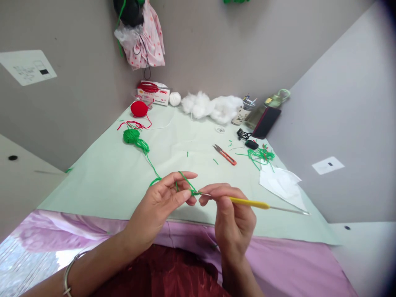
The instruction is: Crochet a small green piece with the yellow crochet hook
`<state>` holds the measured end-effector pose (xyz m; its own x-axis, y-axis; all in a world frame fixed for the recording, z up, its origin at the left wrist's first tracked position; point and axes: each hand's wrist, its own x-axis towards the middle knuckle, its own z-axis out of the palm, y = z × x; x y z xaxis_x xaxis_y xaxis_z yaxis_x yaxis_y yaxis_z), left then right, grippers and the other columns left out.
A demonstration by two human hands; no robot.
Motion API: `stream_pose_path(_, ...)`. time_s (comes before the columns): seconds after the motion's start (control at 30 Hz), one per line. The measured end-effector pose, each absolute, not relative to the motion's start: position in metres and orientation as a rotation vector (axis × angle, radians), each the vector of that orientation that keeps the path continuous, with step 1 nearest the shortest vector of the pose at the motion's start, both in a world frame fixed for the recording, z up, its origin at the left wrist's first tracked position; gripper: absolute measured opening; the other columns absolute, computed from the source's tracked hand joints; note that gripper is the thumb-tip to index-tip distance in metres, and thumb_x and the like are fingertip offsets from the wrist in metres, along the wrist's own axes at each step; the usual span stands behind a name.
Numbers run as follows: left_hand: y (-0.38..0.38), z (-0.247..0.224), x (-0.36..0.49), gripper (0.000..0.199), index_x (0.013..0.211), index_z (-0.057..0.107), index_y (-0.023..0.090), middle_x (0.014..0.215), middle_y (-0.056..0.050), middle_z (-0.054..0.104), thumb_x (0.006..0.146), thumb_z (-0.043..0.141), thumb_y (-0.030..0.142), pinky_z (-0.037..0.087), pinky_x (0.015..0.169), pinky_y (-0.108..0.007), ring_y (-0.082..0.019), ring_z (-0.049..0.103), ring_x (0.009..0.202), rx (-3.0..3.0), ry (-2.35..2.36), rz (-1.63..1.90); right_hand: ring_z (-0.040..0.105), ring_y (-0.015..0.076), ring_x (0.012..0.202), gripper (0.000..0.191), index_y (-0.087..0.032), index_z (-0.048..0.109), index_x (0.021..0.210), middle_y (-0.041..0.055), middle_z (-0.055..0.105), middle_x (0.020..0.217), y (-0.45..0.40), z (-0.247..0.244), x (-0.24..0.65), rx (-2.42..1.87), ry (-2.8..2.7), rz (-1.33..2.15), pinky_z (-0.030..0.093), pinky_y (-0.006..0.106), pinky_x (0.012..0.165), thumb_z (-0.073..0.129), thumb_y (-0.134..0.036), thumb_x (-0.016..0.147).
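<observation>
Near the front edge of the table, my left hand point(165, 198) pinches a small piece of green crochet work point(194, 192) between thumb and fingers. A strand of green yarn loops over its raised index finger and runs back to a green yarn ball point(131, 136). My right hand point(232, 214) is closed around a crochet hook with a yellow handle point(250, 202). The hook's thin metal tip meets the green piece at my left fingertips, and its other metal end points right.
Orange-handled thread snips point(225, 154) lie beyond my hands. Farther back are a red yarn ball point(139, 109), white stuffing point(210, 106) and a pen cup point(243, 113). A phone point(266, 123), green yarn scraps point(261, 155) and white cloth point(280, 183) are at the right.
</observation>
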<state>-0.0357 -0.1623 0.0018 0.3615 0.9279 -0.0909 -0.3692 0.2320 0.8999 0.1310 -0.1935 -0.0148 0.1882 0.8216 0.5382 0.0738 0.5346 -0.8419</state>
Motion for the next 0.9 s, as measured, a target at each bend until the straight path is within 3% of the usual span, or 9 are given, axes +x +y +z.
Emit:
stream_pose_path(0.33, -0.164, -0.001, -0.034, 0.021, 0.118, 0.075, 0.028, 0.088, 0.004, 0.064, 0.097, 0.075, 0.027, 0.054, 0.085, -0.024, -0.011, 0.067, 0.084, 1.024, 0.746, 1.079, 0.076, 0.0214, 0.092, 0.026, -0.024, 0.070, 0.116, 0.0057, 0.079, 0.096, -0.197, -0.018, 0.134, -0.869, -1.608, 0.211, 0.062, 0.037, 0.075, 0.050, -0.012, 0.105)
stream_pose_path(0.53, -0.161, -0.001, -0.033, 0.023, 0.119, 0.076, 0.029, 0.091, 0.004, 0.063, 0.096, 0.077, 0.032, 0.052, 0.085, -0.024, -0.010, 0.067, 0.084, 0.956, 0.731, 1.044, 0.075, 0.0198, 0.087, 0.022, -0.023, 0.072, 0.109, 0.0046, 0.078, 0.092, -0.197, -0.018, 0.131, -0.854, -1.447, 0.374, 0.061, 0.036, 0.076, 0.051, -0.016, 0.106)
stream_pose_path(0.73, -0.161, 0.001, -0.032, 0.023, 0.118, 0.077, 0.029, 0.090, 0.004, 0.062, 0.096, 0.077, 0.036, 0.050, 0.087, -0.026, -0.011, 0.066, 0.084, 0.927, 0.701, 0.961, 0.072, 0.0111, 0.071, 0.023, -0.023, 0.073, 0.101, 0.0022, 0.078, 0.097, -0.188, -0.017, 0.132, -0.795, -1.118, 0.821, 0.060, 0.027, 0.067, 0.051, -0.024, 0.109)
stream_pose_path(0.9, -0.160, 0.002, -0.031, 0.023, 0.117, 0.076, 0.028, 0.090, 0.004, 0.062, 0.096, 0.077, 0.037, 0.048, 0.085, -0.027, -0.011, 0.065, 0.083, 0.936, 0.711, 0.970, 0.072, 0.0104, 0.070, 0.022, -0.022, 0.073, 0.098, 0.0010, 0.076, 0.090, -0.185, -0.015, 0.134, -0.721, -1.100, 0.898, 0.059, 0.024, 0.065, 0.054, -0.027, 0.108)
